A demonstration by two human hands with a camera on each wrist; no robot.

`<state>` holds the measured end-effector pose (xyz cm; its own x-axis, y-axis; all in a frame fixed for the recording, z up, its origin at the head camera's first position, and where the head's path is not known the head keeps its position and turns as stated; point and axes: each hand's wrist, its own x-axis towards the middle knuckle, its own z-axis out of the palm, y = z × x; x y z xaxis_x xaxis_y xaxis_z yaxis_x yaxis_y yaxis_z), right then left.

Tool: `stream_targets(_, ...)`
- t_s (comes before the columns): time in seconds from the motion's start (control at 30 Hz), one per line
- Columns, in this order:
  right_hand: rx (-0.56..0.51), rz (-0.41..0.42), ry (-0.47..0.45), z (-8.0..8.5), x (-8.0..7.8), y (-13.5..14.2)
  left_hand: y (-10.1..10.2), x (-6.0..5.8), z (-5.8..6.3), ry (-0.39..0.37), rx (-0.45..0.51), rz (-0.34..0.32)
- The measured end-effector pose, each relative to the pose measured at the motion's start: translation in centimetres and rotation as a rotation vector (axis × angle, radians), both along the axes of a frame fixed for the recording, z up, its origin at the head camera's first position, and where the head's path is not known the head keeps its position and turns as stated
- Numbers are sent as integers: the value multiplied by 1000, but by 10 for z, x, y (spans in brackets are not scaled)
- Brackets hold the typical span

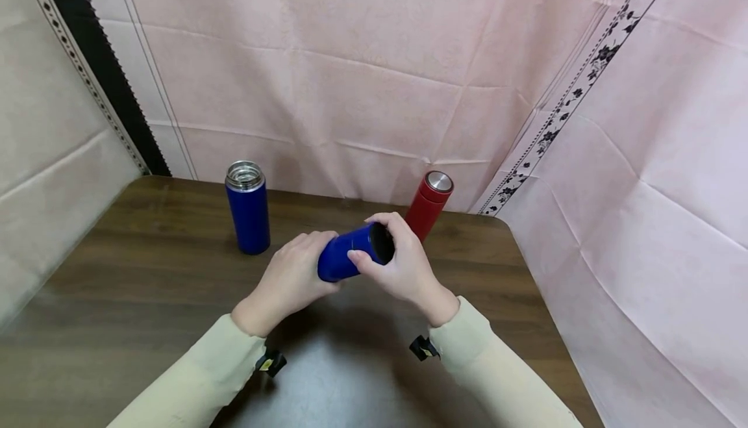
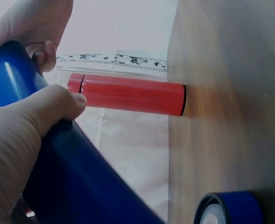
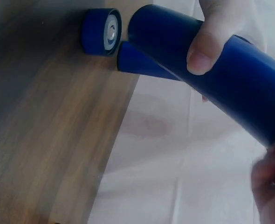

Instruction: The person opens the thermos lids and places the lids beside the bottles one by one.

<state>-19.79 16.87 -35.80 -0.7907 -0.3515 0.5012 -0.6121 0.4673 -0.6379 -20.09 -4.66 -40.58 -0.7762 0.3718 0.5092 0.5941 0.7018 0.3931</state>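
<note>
Both hands hold a blue thermos bottle [image 1: 340, 259] tilted above the table, its dark round end to the upper right. My left hand [image 1: 295, 272] grips the lower left part, thumb along the side. At the dark end, my right hand [image 1: 404, 269] curls its fingers and thumb round the bottle. Whether that end is a cap or a base, I cannot tell. A loose blue lid [image 3: 94, 32] sits upside down on the table below, its pale inner seal facing up; the head view hides it. An open blue thermos bottle [image 1: 249, 220] with a bare steel mouth stands upright at the back left.
A red thermos bottle [image 1: 429, 206] with a silver top stands at the back right, partly behind my right hand. The brown wooden table [image 1: 146, 272] is bordered by pink cloth [image 1: 327, 90] at the back and sides.
</note>
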Motion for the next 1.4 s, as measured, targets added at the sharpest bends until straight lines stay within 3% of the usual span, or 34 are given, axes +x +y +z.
stream_targets(0.23, 26, -12, -266, 0, 1, 6, -7, -3, -1, 92, -41, 30)
stream_targets(0.43, 47, 11, -367, -4, 3, 9, -9, -4, -4, 51, -60, 16)
stream_targets(0.6, 43, 55, -385, -4, 3, 9, -14, -3, -4, 28, -94, 7)
stream_targets(0.8, 29, 90, -377, -8, 5, 11, -17, -4, -3, 53, -123, -19)
stream_targets(1.07, 23, 99, -348, -13, 6, 13, -18, -4, 0, 64, -148, -34)
stream_targets(1.4, 91, 88, -278, -11, 11, 12, -21, -3, 2, 43, -135, -62)
